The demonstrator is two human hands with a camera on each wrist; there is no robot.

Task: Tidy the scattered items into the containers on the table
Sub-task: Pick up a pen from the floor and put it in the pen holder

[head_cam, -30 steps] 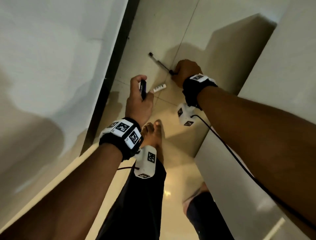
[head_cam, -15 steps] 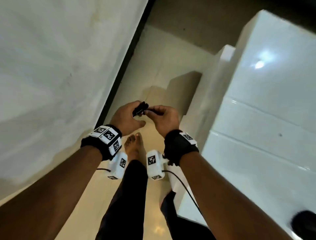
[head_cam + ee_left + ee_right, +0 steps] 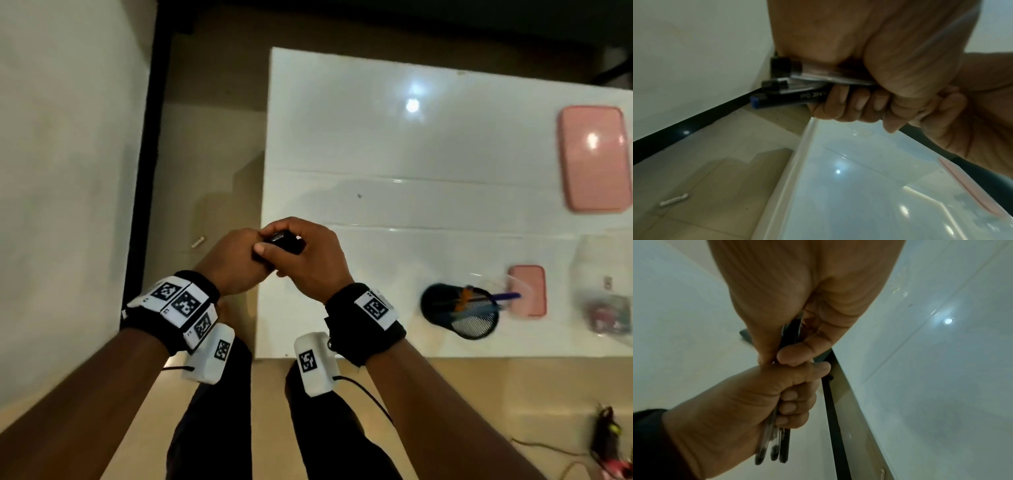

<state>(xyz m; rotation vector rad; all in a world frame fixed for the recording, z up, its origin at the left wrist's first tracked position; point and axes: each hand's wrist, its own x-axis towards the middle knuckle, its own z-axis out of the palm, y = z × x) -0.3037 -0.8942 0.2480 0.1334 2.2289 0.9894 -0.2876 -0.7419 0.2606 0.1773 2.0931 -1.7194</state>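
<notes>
My left hand and right hand meet over the left edge of the white table, both on one bundle of pens. In the left wrist view the bundle shows two clear pens with black ends and a black marker with a blue end. My left fingers curl round it. In the right wrist view my right thumb pinches the upper part, and the pen ends stick out below my left fist. A black mesh pen cup with several pens stands to the right.
A large pink lid lies at the table's far right, a small pink lid beside the cup, and a clear container right of that. A small white stick lies on the tiled floor by the wall. Cables lie on the floor at the lower right.
A second ago my right hand was low at the floor picking up a pen. Both hands have since risen and come together on the bundle, and the view has swung to the table.
</notes>
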